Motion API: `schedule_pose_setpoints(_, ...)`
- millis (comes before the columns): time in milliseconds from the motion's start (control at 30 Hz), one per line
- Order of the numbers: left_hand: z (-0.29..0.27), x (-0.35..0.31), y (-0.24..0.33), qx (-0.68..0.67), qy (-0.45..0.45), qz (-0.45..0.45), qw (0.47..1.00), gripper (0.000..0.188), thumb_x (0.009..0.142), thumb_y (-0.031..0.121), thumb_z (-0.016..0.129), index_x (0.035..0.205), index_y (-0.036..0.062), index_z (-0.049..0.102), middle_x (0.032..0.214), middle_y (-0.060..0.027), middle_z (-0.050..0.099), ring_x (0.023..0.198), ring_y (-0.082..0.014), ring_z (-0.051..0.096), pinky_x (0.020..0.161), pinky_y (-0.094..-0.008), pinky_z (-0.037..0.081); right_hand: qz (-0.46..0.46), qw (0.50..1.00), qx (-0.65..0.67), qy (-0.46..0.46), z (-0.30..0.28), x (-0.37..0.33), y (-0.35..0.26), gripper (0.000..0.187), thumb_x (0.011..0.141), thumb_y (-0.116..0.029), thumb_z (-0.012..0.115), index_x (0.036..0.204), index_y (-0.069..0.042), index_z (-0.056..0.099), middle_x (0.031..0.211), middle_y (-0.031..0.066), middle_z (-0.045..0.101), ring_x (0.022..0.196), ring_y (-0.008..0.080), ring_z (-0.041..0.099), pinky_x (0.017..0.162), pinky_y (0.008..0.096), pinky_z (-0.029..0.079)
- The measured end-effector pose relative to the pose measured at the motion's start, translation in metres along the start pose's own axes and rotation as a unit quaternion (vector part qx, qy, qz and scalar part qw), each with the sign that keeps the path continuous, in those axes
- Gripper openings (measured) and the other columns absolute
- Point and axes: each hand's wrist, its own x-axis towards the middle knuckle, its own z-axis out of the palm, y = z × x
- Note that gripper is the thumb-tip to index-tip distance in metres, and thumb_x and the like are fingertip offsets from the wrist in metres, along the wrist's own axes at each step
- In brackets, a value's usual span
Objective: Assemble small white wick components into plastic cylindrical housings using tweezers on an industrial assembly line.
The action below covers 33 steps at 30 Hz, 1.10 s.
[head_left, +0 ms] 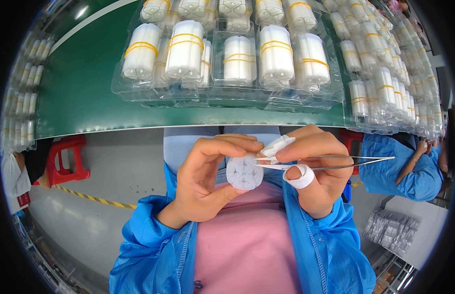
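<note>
My left hand (203, 179) is closed around a translucent white plastic piece (244, 173), its round, lobed end facing up. It looks like the end of one of the white bundles on the table, though its length is hidden. My right hand (318, 164) grips thin metal tweezers (369, 161), whose tips reach the upper right edge of the lobed end. Whether the tips touch it I cannot tell. A folded white wipe (277, 145) is pinched in the same fingers. White tape (300, 177) wraps my right thumb.
Ahead on the green table (85, 93), a clear plastic tray (227, 93) holds several white bundles (185, 49) with yellow bands. More loaded trays (384, 93) stand at right. A red stool (68, 159) is at left. At right sits a person in a blue sleeve (401, 169).
</note>
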Motion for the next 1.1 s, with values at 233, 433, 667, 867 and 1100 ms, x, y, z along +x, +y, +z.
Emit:
schedule_pose_setpoints(233,-0.003,0.0,0.007,0.061,-0.028,-0.082,0.994,0.061,0.07,0.007,0.079,0.123,-0.0023,0.05,0.11,-0.0084,0.046,0.103,-0.0181,0.048,0.092,-0.0302,0.04,0.037,0.999,-0.012,-0.021,0.002,-0.001,0.011,0.016,0.074,0.001,0.068,0.09,0.004,0.065,0.089,0.0148,0.066,0.077,0.0205,0.064,0.067,0.0284,0.051)
schedule_pose_setpoints(433,0.001,0.0,0.008,0.033,0.015,-0.106,0.994,0.054,0.071,0.008,0.079,0.117,-0.0016,0.052,0.108,-0.0074,0.046,0.103,-0.0153,0.049,0.09,-0.0284,0.04,0.044,0.999,0.008,0.03,0.008,-0.004,0.011,0.017,0.075,0.0,0.068,0.091,0.004,0.065,0.088,0.0142,0.065,0.077,0.0179,0.061,0.066,0.0265,0.049)
schedule_pose_setpoints(667,0.01,-0.004,0.014,-0.023,0.053,-0.158,0.986,0.05,0.074,0.008,0.078,0.114,0.0021,0.049,0.101,-0.0054,0.053,0.095,-0.0128,0.053,0.083,-0.0266,0.044,0.049,0.997,-0.001,0.056,0.009,-0.006,0.011,0.018,0.073,0.0,0.071,0.09,0.002,0.066,0.088,0.0134,0.065,0.077,0.0182,0.061,0.066,0.0264,0.048)
schedule_pose_setpoints(867,0.01,-0.002,0.006,0.163,0.031,-0.1,0.981,0.052,0.073,0.004,0.075,0.116,0.0005,0.046,0.103,-0.0119,0.05,0.088,-0.0193,0.052,0.074,-0.029,0.045,0.015,0.998,-0.062,0.003,0.013,-0.006,-0.002,0.02,0.071,-0.001,0.074,0.089,0.001,0.066,0.084,0.0138,0.066,0.074,0.0203,0.063,0.065,0.0277,0.05)
schedule_pose_setpoints(1100,0.008,0.005,0.01,0.293,-0.004,0.011,0.956,0.051,0.07,-0.002,0.068,0.116,-0.0011,0.046,0.103,-0.0176,0.048,0.088,-0.0314,0.05,0.074,-0.0347,0.043,0.025,0.996,-0.086,-0.007,0.014,-0.006,-0.001,0.02,0.071,-0.004,0.074,0.089,0.0,0.066,0.082,0.0126,0.066,0.072,0.0212,0.065,0.063,0.0273,0.051)
